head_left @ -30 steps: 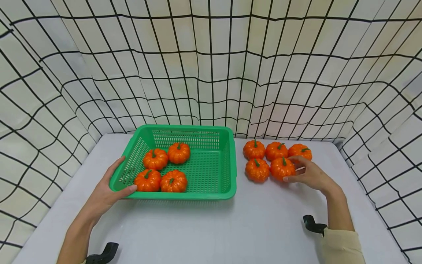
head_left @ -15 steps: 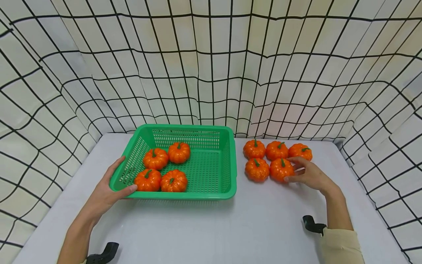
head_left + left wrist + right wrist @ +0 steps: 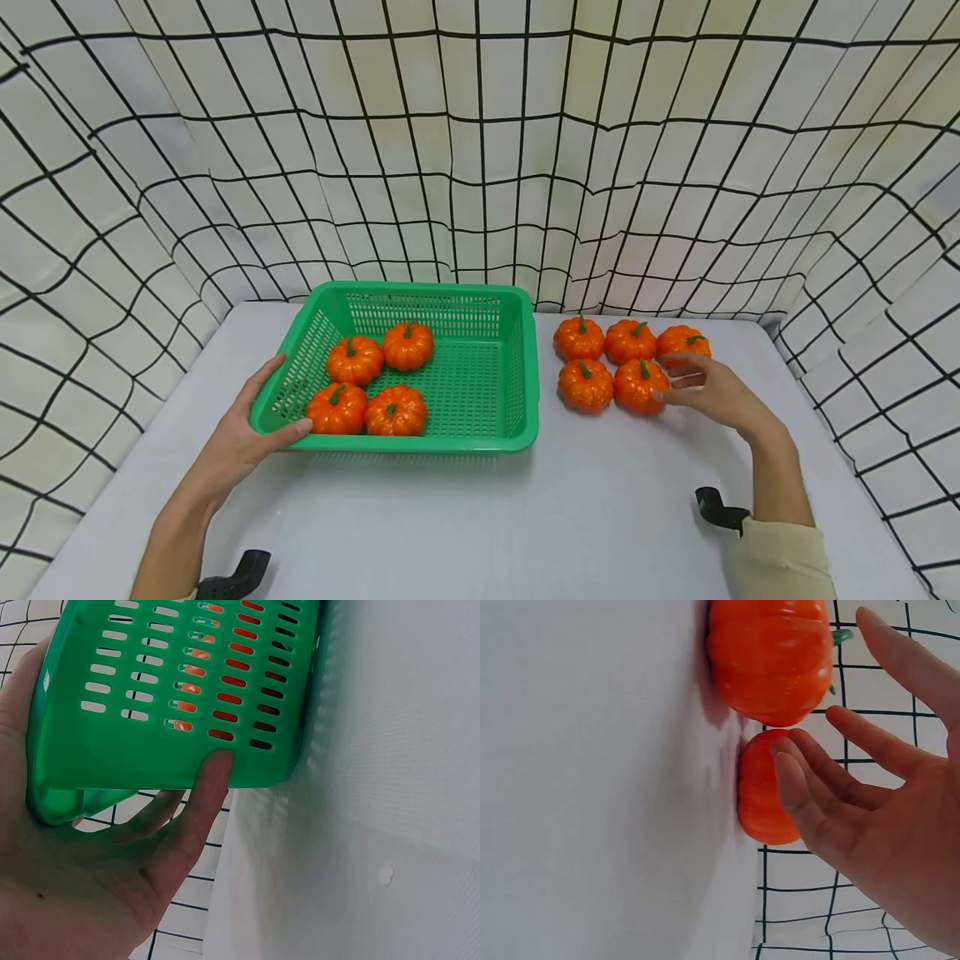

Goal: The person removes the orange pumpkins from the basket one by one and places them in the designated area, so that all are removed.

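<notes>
My left hand [image 3: 243,429] grips the left front corner of a green plastic basket [image 3: 468,443]; the left wrist view has a finger pressed against the slotted wall [image 3: 157,761]. Inside the basket, several small orange toy pumpkins [image 3: 352,361] with green stems sit toward the left. My right hand [image 3: 712,392] is spread just right of the front right pumpkin [image 3: 637,386] in a group on the table. In the right wrist view, the fingers [image 3: 877,746] are loosely extended beside that pumpkin [image 3: 769,660] and hold nothing. Behind them another pumpkin [image 3: 763,806] is partly hidden.
Two rows of pumpkins stand close together right of the basket, with a front left one [image 3: 585,386] and a back right one [image 3: 681,340] among them. White walls with a black grid net [image 3: 480,150] enclose the white table [image 3: 480,525].
The front right pumpkin has shifted slightly left, close to its neighbour. My right hand has released it and drawn back a little to the right. The left hand and basket stay put.
</notes>
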Tool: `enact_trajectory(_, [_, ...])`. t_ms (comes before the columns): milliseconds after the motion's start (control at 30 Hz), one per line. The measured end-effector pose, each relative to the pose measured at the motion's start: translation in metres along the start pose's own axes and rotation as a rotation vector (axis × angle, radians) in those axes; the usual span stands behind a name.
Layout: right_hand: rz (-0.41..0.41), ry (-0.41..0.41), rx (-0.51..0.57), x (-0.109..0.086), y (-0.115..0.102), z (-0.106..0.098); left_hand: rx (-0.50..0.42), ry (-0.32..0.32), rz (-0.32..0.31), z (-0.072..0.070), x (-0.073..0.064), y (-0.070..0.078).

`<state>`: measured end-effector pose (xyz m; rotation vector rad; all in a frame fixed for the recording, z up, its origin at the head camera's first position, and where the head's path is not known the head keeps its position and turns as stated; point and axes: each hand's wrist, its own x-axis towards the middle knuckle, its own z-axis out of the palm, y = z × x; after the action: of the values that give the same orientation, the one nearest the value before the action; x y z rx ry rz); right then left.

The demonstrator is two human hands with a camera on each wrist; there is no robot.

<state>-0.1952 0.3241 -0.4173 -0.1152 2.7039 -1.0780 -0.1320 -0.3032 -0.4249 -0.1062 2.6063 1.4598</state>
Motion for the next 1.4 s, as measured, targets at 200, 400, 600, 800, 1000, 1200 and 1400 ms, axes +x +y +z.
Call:
enact_trajectory(200, [-0.022, 0.106, 0.018, -0.005, -0.013, -0.005, 0.004, -0.002, -0.005, 0.000, 0.000, 0.001])
enact_trajectory(400, [-0.032, 0.182, 0.092, -0.003, -0.033, 0.002, 0.001, -0.008, -0.006, 0.000, 0.001, -0.001])
enact_trajectory(600, [-0.121, 0.239, 0.117, 0.000, -0.049, 0.013, 0.005, -0.013, -0.015, -0.001, 0.002, -0.003])
enact_trajectory(800, [-0.177, 0.244, 0.152, 0.004, -0.065, 0.022, -0.006, -0.013, -0.008, 0.000, 0.002, -0.001])
enact_trajectory(1000, [-0.241, 0.216, 0.172, 0.010, -0.083, 0.035, -0.013, -0.014, -0.009, 0.000, 0.001, -0.001])
enact_trajectory(1200, [-0.309, 0.205, 0.177, 0.016, -0.103, 0.050, -0.018, -0.012, -0.018, 0.000, 0.001, -0.002])
enact_trajectory(1400, [-0.353, 0.158, 0.209, 0.017, -0.123, 0.062, -0.015, -0.009, -0.010, 0.000, 0.001, -0.001])
